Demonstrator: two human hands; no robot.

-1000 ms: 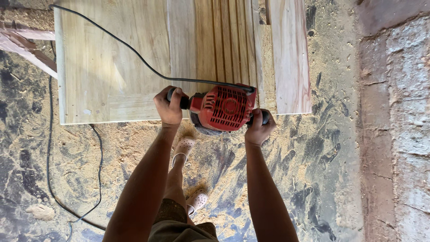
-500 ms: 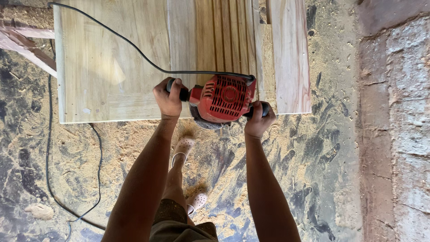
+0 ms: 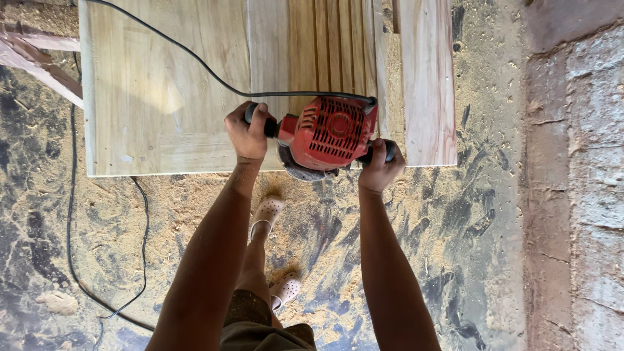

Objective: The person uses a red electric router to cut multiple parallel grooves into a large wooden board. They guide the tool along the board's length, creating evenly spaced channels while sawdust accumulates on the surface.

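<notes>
Head view. Red router [image 3: 331, 133] sits at the near edge of the wooden panel [image 3: 162, 97], base overhanging that edge a little. Left hand [image 3: 247, 133] wraps fingers tight round the left black grip; right hand [image 3: 379, 168] curls closed round the right grip. Black cord [image 3: 195, 58] trails across the panel, then loops over the sawdust floor [image 3: 455, 227]. Brick wall [image 3: 578, 182] stands well apart to the right; open floor lies between.
</notes>
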